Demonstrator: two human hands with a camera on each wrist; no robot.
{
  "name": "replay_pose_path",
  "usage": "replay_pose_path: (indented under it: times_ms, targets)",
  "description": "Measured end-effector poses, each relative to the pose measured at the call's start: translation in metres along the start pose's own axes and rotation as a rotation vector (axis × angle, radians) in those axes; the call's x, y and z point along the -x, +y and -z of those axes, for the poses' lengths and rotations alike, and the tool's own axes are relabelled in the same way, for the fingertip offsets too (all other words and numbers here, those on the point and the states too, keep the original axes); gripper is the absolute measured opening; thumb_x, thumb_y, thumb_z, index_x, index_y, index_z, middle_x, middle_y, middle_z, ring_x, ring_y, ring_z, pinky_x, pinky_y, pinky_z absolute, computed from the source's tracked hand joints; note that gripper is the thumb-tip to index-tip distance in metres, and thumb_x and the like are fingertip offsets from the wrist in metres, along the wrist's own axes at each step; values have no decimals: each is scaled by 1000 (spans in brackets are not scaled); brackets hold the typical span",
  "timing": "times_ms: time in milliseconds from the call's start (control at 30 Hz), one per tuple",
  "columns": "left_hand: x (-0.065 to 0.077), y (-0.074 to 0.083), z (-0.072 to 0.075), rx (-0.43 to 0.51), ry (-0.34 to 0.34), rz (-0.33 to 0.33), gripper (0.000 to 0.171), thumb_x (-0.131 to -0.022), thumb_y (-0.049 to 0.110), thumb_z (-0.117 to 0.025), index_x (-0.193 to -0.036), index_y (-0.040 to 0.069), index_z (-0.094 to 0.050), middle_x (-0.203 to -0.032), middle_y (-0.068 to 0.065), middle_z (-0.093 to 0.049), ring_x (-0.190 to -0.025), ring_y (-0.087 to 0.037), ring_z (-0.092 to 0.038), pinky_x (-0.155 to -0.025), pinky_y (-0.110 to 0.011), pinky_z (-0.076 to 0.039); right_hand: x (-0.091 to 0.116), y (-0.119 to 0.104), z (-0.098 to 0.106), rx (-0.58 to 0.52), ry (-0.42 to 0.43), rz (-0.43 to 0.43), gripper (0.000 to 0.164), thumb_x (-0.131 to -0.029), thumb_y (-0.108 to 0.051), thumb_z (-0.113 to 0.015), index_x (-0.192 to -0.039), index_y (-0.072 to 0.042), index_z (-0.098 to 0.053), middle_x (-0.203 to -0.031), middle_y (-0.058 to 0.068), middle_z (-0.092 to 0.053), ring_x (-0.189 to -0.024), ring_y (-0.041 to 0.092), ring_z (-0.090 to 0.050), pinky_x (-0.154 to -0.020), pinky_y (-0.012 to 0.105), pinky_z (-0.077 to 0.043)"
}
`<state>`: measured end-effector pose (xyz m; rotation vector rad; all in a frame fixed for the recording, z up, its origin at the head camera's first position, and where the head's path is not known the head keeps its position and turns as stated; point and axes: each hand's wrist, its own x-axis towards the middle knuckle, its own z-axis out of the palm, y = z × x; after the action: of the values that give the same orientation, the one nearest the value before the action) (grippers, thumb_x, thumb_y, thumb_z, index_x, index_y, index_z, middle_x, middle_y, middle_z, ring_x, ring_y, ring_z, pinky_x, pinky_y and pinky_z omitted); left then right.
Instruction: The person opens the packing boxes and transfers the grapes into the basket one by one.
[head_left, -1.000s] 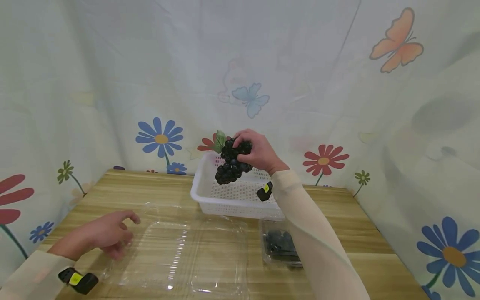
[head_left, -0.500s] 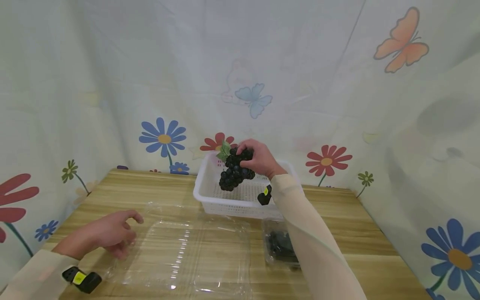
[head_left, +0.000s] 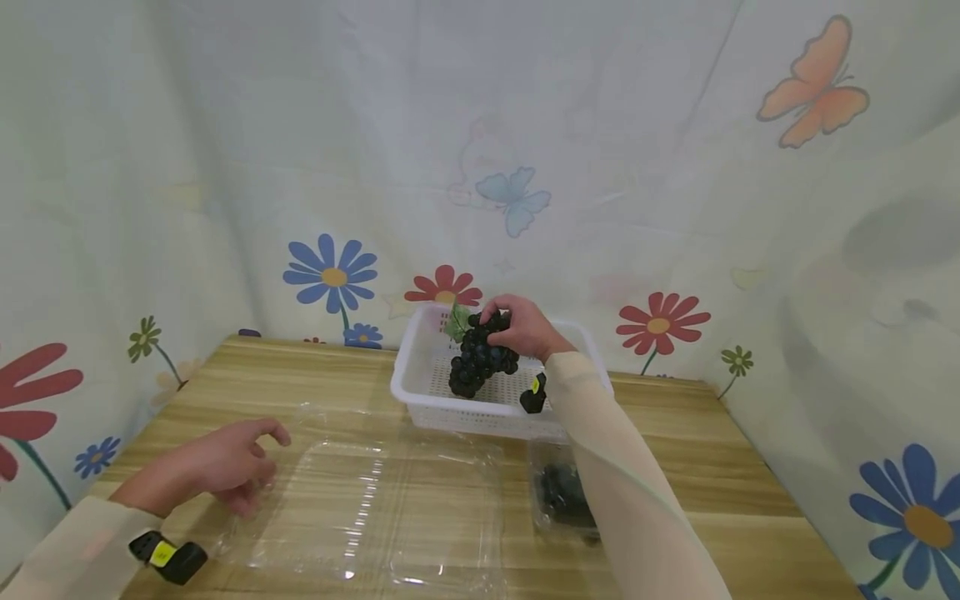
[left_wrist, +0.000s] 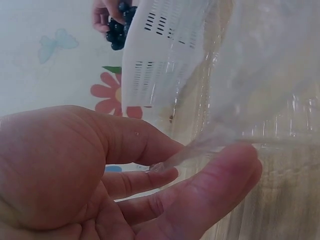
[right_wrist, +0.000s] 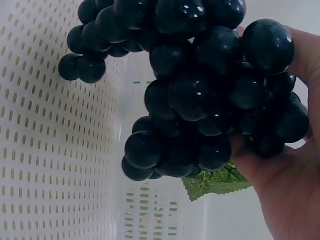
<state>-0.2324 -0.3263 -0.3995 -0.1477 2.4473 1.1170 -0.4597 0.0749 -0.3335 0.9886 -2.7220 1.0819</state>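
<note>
My right hand (head_left: pixel 525 327) grips a bunch of dark grapes (head_left: pixel 480 358) with a green leaf (head_left: pixel 457 323). The bunch hangs within the white perforated basket (head_left: pixel 480 414), its lower end near the basket floor. In the right wrist view the grapes (right_wrist: pixel 195 95) fill the middle, with my thumb and fingers around them. My left hand (head_left: pixel 221 467) is at the left side of an opened clear plastic clamshell container (head_left: pixel 442 517). In the left wrist view its thumb and fingers pinch the edge of the clear plastic (left_wrist: pixel 195 147).
A smaller clear box (head_left: pixel 562 496) with dark contents stands at the right, partly hidden by my right sleeve. All of this is on a wooden table (head_left: pixel 330 375). A flower-printed curtain (head_left: pixel 600 125) surrounds the back and sides.
My right hand has lowered the grapes from above the basket's rim down into it. The left hand and the clamshell container have stayed in place. The view has shifted slightly.
</note>
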Motion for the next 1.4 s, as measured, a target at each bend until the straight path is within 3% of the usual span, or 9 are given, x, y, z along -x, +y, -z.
replay_pose_path:
  times_ms: [267, 433, 633, 800, 1100, 1300, 1400]
  targets:
    - [2, 0, 0, 7, -1, -37, 47, -95, -1, -58, -138, 0, -41, -85, -14, -64, -61, -23, -67, -57, -38, -63, 0, 4, -2, 40, -89, -94, 22, -86, -5, -77, -103, -17, -71, -138, 5, -62, -132, 26, -52, -98, 45, -52]
    - [2, 1, 0, 22, -5, -37, 47, -95, -1, -58, -139, 0, -41, -87, -14, -63, -61, -23, -66, -57, -38, -63, -1, 8, -4, 87, -162, -145, 22, -86, -5, -75, -104, -18, -72, -138, 5, -61, -116, 27, -52, -82, 39, -48]
    - [2, -1, 0, 32, -15, -43, 47, -94, -1, -58, -138, 0, -42, -87, -15, -63, -59, -23, -66, -56, -37, -63, -2, 7, -1, 99, -243, -181, 24, -86, -4, -75, -107, -16, -73, -139, 5, -60, -108, 26, -51, -78, 36, -47]
    - [1, -2, 0, 32, -11, -38, 47, -95, 0, -58, -139, 1, -42, -88, -15, -62, -59, -23, -66, -56, -38, -63, -5, 2, 4, 111, -292, -228, 25, -87, -5, -76, -109, -17, -72, -142, 5, -56, -91, 24, -47, -69, 33, -46]
    - [0, -3, 0, 28, -17, -43, 48, -94, -1, -58, -139, 0, -42, -87, -16, -63, -60, -24, -67, -56, -38, -63, -6, -1, 2, 130, -390, -280, 29, -87, -4, -77, -112, -18, -70, -139, 5, -57, -94, 23, -50, -69, 31, -48]
    - [0, -2, 0, 12, -9, -27, 47, -94, 0, -58, -139, 0, -42, -89, -16, -63, -60, -24, -68, -57, -38, -63, -5, 2, -2, 138, -452, -291, 30, -87, -5, -78, -112, -19, -69, -135, 5, -57, -86, 21, -49, -67, 32, -49]
    - [0, -2, 1, 8, -10, -29, 46, -95, 0, -58, -138, 0, -42, -89, -15, -63, -60, -23, -68, -57, -38, -63, -5, 2, -3, 147, -472, -293, 30, -85, -5, -79, -111, -18, -70, -131, 5, -57, -74, 17, -46, -62, 30, -47]
